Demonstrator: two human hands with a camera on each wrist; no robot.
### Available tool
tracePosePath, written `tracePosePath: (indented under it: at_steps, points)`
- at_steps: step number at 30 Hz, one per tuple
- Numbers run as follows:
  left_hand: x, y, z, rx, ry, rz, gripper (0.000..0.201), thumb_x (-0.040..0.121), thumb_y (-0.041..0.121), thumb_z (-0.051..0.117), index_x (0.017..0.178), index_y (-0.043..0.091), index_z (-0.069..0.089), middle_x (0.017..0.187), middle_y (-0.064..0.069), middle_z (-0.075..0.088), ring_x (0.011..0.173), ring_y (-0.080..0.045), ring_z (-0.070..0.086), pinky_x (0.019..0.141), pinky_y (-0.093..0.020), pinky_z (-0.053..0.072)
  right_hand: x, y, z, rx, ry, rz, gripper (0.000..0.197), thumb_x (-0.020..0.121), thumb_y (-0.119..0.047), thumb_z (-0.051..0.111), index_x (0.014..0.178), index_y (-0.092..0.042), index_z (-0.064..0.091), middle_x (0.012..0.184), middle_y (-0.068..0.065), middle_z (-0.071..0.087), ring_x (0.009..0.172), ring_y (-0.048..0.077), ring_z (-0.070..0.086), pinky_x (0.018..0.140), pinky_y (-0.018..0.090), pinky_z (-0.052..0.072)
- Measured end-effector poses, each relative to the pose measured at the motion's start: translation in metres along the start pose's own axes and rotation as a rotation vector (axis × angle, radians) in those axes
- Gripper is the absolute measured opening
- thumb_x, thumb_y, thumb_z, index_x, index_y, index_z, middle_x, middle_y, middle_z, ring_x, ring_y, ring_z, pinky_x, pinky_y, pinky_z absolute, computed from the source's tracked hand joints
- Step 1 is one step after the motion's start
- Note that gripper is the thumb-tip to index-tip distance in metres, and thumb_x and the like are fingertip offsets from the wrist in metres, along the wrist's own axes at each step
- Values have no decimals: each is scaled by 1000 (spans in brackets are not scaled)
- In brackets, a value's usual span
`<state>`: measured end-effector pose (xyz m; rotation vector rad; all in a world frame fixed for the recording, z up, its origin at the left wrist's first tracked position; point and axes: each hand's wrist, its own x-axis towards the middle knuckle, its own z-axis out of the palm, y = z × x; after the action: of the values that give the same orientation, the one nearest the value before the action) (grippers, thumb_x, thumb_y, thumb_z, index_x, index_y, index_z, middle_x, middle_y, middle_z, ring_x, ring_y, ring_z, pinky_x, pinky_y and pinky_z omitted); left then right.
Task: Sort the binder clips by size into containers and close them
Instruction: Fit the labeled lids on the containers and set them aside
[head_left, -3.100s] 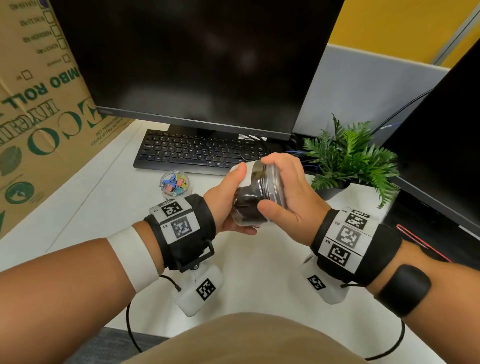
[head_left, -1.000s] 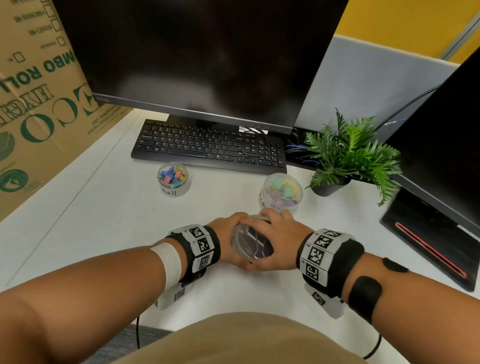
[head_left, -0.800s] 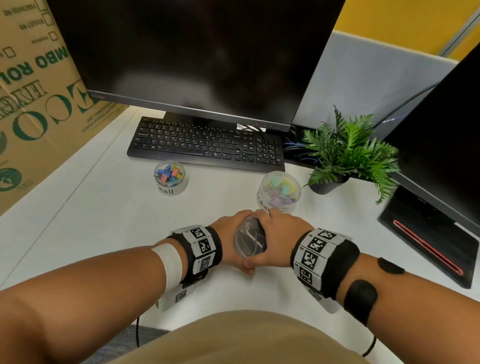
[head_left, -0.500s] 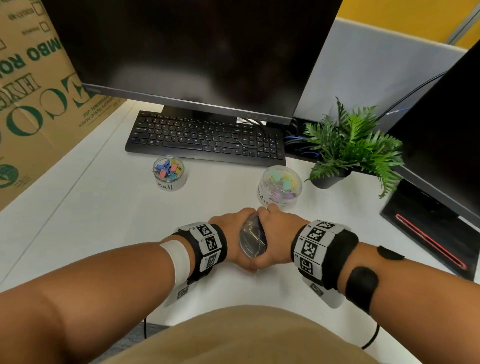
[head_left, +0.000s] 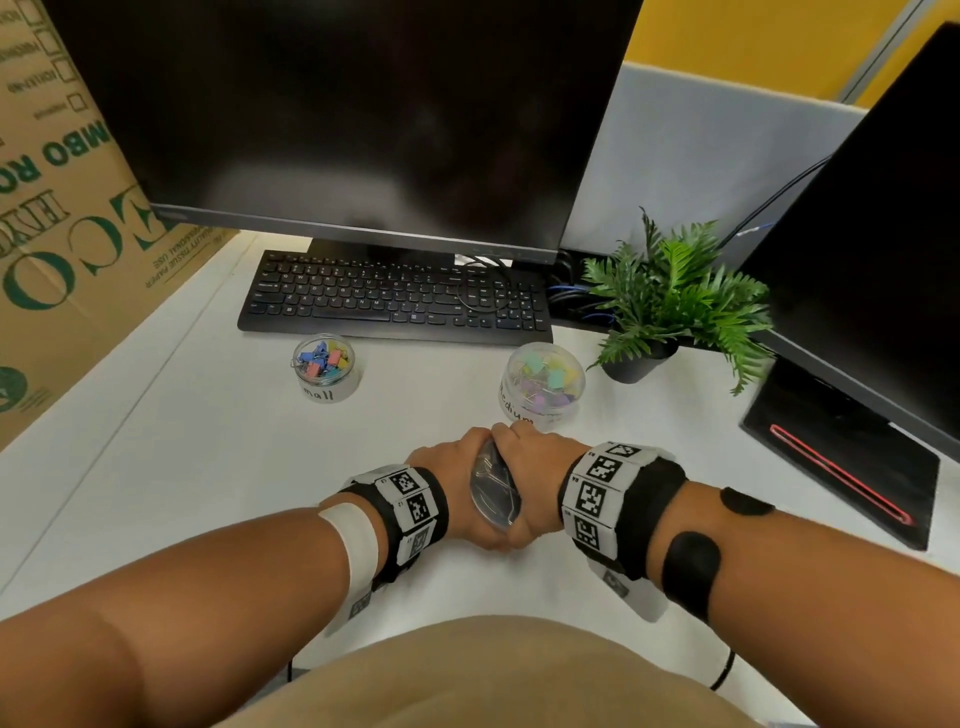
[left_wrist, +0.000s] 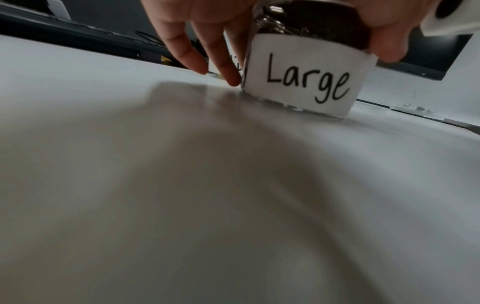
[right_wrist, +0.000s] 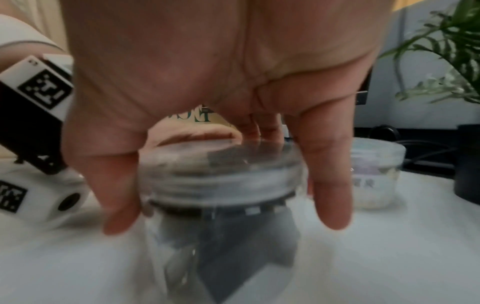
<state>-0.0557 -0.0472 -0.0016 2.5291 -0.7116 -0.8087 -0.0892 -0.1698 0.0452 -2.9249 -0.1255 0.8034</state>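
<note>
Clearly, the closing step was in hand: the "Large" jar (left_wrist: 306, 76) stood on the desk (head_left: 208, 467) just in front of the medium jar (head_left: 543, 384). The right hand (head_left: 524, 467) clamped its fingers around the lid (right_wrist: 221, 170); the left hand (head_left: 457, 483) gripped the jar's body. Next, probably, both hands should let go.

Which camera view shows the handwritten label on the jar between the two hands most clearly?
The left wrist view: the label on the jar faces it and reads "Large". In the head view both hands cover the jar, so no label shows. In the right wrist view the lid shows, blurred, without the label.
</note>
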Motion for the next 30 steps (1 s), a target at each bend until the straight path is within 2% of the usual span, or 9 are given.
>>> tracePosePath:
  at_steps: [7,9,13,16,19,22,23,27,30]
  points:
    - [-7,-19,-14,-65,-153,119,120,49,45,89,142,27,16,138,6,47,124,-14,48,105,-27,39,-11,17,17,324,116,75,94,47,-49,79,124,-30,29,113,-2,40,93,20,56,81,38,56]
    - [-13,-15,-24,-82,-85,183,117,46,45,90,140,29,22,135,10,48,122,-11,48,104,-23,37,-15,22,12,517,207,113,82,47,-44,81,113,-30,36,109,-4,44,93,16,56,79,34,56]
    - [-21,10,-56,-11,246,287,103,35,58,84,124,32,39,107,17,57,94,-5,56,90,-23,47,-21,18,-14,889,337,54,73,61,-18,85,112,-27,35,100,-10,52,88,11,58,57,26,56]
    - [-23,19,-79,74,294,270,96,39,59,80,122,32,39,99,20,53,86,-4,54,79,-21,48,-26,12,-35,975,337,6,73,64,-14,84,115,-27,34,100,-8,53,86,14,61,57,36,59]
    - [-29,22,-95,54,250,284,93,42,51,82,122,32,38,100,18,56,87,-6,60,77,-24,54,-34,10,-52,864,369,-95,79,54,-24,87,115,-28,38,103,-6,57,90,13,63,70,35,59]
    - [-36,22,-107,7,147,326,93,45,41,88,124,32,40,101,18,57,88,-5,60,79,-21,51,-47,8,-67,627,347,-221,87,50,-32,90,115,-35,32,105,-16,53,96,1,58,77,15,50]
    - [-37,21,-110,-6,107,349,91,45,39,89,122,33,41,101,19,58,88,-4,60,78,-20,49,-50,8,-71,566,339,-260,89,49,-32,90,116,-33,32,106,-16,52,96,1,57,77,14,50]
    - [-37,21,-122,-73,-18,399,86,35,43,87,107,47,41,97,20,62,87,3,61,79,-16,49,-56,11,-79,333,298,-358,106,43,-51,86,126,-34,23,115,-10,44,104,8,51,89,26,50]
    - [-36,19,-125,-59,-65,398,89,30,52,81,110,43,43,103,17,62,93,-2,61,86,-22,51,-55,13,-84,197,269,-371,113,39,-69,74,131,-39,16,122,-8,41,109,10,48,94,27,48]
